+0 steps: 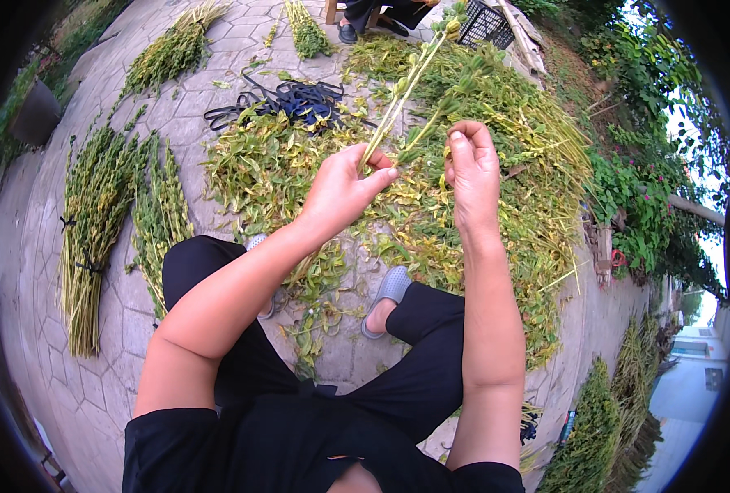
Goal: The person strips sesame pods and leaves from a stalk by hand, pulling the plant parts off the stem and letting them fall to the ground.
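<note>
My left hand (352, 185) grips a few cut sesame stalks (396, 111) between thumb and fingers. They point up and away, with green pods (451, 101) along them and at their tips. Just right of the stalks is my right hand (473, 163), its fingers curled in and the thumb against them. A yellowish bit shows by its fingertips; whether it is held I cannot tell. Below both hands, loose green and yellow leaves (266, 166) cover much of the paving. A thick heap of cut stalks (525, 142) lies beyond my right hand.
Dark fabric strips (303, 101) lie on the leaves. Tied stalk bundles (94, 228) rest on the left; others (168, 55) lie farther off. Another person's feet (348, 32) and a black plastic crate (485, 26) are at the far edge. Plants (636, 203) border the right.
</note>
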Demonstrator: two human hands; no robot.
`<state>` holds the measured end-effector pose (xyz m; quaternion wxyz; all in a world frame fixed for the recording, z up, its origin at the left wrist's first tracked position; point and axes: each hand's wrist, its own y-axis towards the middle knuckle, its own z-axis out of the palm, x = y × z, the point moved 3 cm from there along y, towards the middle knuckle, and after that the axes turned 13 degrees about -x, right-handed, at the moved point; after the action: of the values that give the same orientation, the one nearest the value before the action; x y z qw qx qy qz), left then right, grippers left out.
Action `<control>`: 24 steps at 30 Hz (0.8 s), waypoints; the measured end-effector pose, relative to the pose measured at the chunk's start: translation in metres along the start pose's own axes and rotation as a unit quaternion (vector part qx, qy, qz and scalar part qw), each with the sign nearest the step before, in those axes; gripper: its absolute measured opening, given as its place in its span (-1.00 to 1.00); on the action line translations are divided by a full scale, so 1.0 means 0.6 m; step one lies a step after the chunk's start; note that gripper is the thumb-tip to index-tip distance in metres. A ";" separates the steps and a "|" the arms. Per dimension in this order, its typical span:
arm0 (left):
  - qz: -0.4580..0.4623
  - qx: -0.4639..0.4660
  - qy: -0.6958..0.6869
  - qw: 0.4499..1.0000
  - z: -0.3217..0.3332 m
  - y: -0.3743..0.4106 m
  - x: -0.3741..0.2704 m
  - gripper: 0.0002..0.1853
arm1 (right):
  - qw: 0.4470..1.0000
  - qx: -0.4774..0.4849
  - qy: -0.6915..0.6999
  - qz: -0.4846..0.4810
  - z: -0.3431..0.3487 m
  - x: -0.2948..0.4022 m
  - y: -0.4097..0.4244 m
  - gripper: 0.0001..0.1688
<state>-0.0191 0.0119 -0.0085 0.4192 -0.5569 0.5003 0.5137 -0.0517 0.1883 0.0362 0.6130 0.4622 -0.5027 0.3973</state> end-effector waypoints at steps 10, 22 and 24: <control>0.024 0.030 0.062 0.997 0.005 -0.008 0.020 -0.79 | 0.979 -0.084 -0.038 -0.181 -0.065 0.086 0.036 -0.66; 0.116 0.025 0.143 0.982 0.024 -0.021 0.013 -0.79 | 0.865 -0.106 -0.324 -0.369 -0.057 0.110 0.020 -0.67; 0.109 0.022 0.137 0.984 0.023 -0.021 0.015 -0.79 | 0.863 -0.104 -0.326 -0.371 -0.063 0.099 0.028 -0.71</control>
<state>-0.0089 0.0261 -0.0196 0.3004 -0.5546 0.6217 0.4644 -0.0479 0.2304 0.0951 0.5607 0.6511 -0.5040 -0.0872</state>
